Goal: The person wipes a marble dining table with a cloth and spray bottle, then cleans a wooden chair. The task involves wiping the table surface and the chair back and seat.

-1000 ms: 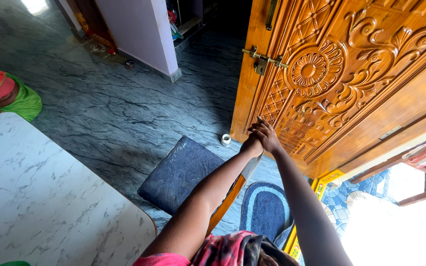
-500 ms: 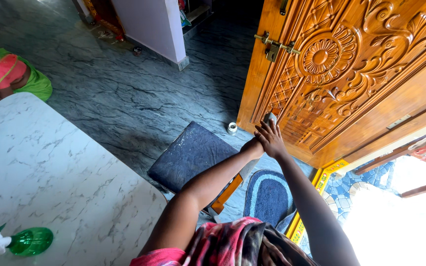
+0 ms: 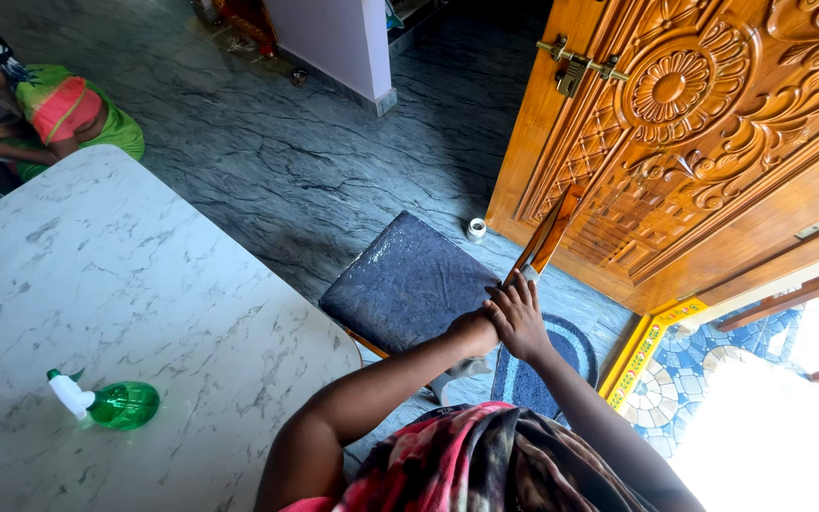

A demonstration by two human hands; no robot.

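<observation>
Relative to white marble-patterned table (image 3: 125, 284): green plastic spray bottle (image 3: 111, 405) on it; dark cushioned wooden chair (image 3: 409, 283) right; carved wooden door (image 3: 713, 133) beyond chair.

Both forearms are bare to the hands, the left hand (image 3: 474, 331) and right hand (image 3: 519, 314) without rings or bangles, and a red, pink and dark patterned cloth (image 3: 485, 465) drapes the near chest.

Bright daylight blows out the lower right doorway (image 3: 789, 427); elsewhere sharp, edges bent
</observation>
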